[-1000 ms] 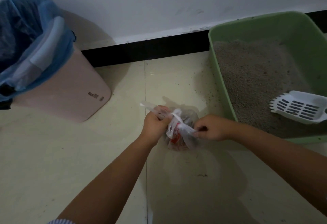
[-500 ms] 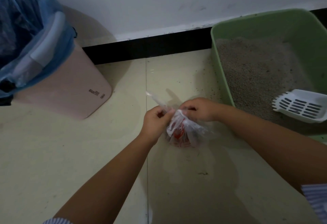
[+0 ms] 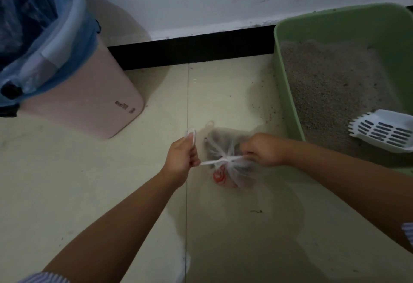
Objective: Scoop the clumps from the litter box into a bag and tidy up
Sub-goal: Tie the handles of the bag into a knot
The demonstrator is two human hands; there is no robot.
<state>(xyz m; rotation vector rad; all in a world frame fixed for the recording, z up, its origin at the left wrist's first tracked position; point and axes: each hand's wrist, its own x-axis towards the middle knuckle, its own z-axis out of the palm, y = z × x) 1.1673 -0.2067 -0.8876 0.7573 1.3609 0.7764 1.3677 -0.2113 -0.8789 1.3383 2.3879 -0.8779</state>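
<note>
Hands now apart vs half a second ago: left hand (image 3: 182,156) and right hand (image 3: 263,149) each pinch a handle, cinching the knot. Bag (image 3: 225,162) on floor, 9 o'clock of litter box (image 3: 288,86). Clumps sealed; bin (image 3: 73,95) probably next.

Both hands (image 3: 223,155) on bag (image 3: 230,171) handles

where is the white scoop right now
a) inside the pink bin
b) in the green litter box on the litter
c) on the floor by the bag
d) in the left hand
b: the scoop lies on the litter inside the litter box, while both hands, left and right, pull the handles of the bag.
</note>
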